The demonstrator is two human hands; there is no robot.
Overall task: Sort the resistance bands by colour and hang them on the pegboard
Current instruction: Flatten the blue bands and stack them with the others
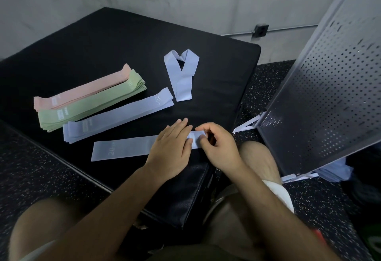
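Head view: a seated person reaches both forearms onto a black padded platform (103, 40); bare knees show at the lower edge.
Near lavender band (123, 147): lies flat by the platform's near edge, running left to right, with "20" printed near its left end. Its right end is under the hands.
Left hand (171, 147): palm down on the band's right part, fingers straight and close together, pressing it flat.
Right hand (218, 145): fingers curled, thumb and fingertips pinching the band's right end, which is raised slightly off the platform. It sits just beside the left fingertips.
Lavender stack (117, 114): several bands piled together, "20" on the top one near its far end. It lies just beyond the near band, running diagonally.
Green stack (92, 104): directly beside the lavender stack on its far side, edges touching.
Pink stack (82, 92): on the far side of the green stack, against it, same diagonal.
Folded lavender band (181, 75): 1 band bent into a V, lying alone just beside the far end of the lavender stack; contact cannot be told.
Pegboard (321, 96): grey perforated panel standing on the speckled floor (268, 79) to the right of the platform, on white feet (247, 125).
Floor by pegboard base: a pale lavender pile (334, 172), too unclear to identify.
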